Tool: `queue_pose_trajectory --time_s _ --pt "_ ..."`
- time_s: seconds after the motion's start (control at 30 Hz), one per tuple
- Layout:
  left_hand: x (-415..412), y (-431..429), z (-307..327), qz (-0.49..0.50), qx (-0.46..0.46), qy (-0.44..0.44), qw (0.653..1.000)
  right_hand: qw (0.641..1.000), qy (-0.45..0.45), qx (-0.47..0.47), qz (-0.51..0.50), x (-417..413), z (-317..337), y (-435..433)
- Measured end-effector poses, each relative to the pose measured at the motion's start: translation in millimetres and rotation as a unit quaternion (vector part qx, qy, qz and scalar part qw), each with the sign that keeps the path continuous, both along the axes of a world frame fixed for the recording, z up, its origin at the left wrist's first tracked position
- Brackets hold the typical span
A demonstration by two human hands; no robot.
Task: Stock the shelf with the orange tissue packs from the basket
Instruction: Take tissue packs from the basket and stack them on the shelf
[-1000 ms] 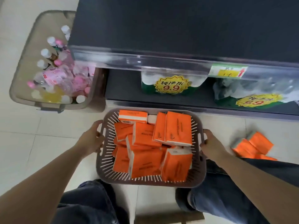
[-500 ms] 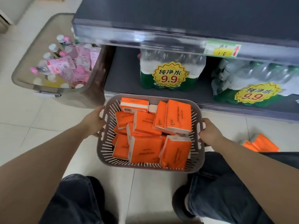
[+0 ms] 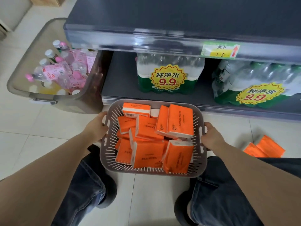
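Between my knees is the basket [image 3: 110, 154]. It is gray plastic with round corners and thin slits all along its walls. My left grip [image 3: 96, 126] is curled round its left rim. My right grip [image 3: 211, 137] is curled round the handle slot on its right side. Both are grasping the basket.

Packs [image 3: 147, 154] fill it in a jumble. They are soft, boxy blocks in shiny orange wrap, with white ends and small dark letters. Some lie flat and some stand on edge. One at the back shows a bar code. Two loose packs [image 3: 263, 148] lie on the floor [image 3: 40, 128] to my right, apart from the basket.

Just past the basket is the shelf [image 3: 179, 18]. It is dark gray and flat on top, with a clear plastic strip [image 3: 130, 43] along its front. A green and yellow tag [image 3: 220, 50] with a red arrow sits on that strip. Under it is a lower shelf [image 3: 120, 75]. It holds two bundles [image 3: 169, 75] of water bottles in clear wrap, each with a spiky yellow 9.9 sticker. The basket's far rim hides a bit of the lower shelf's front edge.

To my left, just beside the shelf, stands a see-through brownish bin [image 3: 73, 103]. Bottles [image 3: 53, 72] with white and pink caps lie in it. The floor is pale, smooth tile. My blue jeans [image 3: 84, 185] and dark shoes [image 3: 109, 194] are on each side of the basket.
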State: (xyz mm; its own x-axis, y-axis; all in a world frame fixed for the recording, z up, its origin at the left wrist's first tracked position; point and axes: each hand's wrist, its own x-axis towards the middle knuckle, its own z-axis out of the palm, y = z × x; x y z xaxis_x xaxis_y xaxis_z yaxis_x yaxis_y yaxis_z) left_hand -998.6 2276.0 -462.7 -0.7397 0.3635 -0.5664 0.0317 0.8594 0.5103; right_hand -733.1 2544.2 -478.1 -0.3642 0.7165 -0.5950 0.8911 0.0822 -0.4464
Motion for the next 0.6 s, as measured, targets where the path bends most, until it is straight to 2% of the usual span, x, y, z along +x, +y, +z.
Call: queue_pose_trajectory --time_s 0.6 --pt "-15 29 -17 0.001 -0.045 -0.014 0.999 1.000 -0.013 0.008 -0.014 -12 -7 13"
